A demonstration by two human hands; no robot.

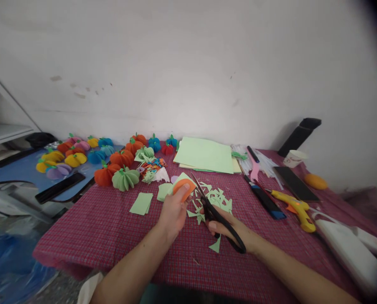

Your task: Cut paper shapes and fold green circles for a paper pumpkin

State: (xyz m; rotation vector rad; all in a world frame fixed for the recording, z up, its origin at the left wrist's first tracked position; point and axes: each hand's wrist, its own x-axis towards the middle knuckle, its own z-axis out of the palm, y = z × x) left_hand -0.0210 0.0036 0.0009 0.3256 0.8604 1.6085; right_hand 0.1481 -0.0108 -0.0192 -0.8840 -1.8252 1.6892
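Pinched in my left hand (175,210) is an orange paper piece (182,190) laid over light green paper (182,177). My right hand (222,220) grips a pair of black-handled scissors (218,217), whose blades point up and left beside the held paper. Under and around the scissors lies a heap of light green paper scraps (218,198), with one triangular scrap (215,245) nearer to me. Left of my left hand are small rectangular green paper sheets (141,203) and a stack of green pieces (163,191).
Several folded-paper pumpkins (125,179) stand at the left, more on a blue table (20,164). Large green sheets (204,155) lie at the back. To the right are a yellow glue gun (297,207), a blue-black cutter (266,198), a dark phone-like slab (294,183) and a paper cup (295,158).
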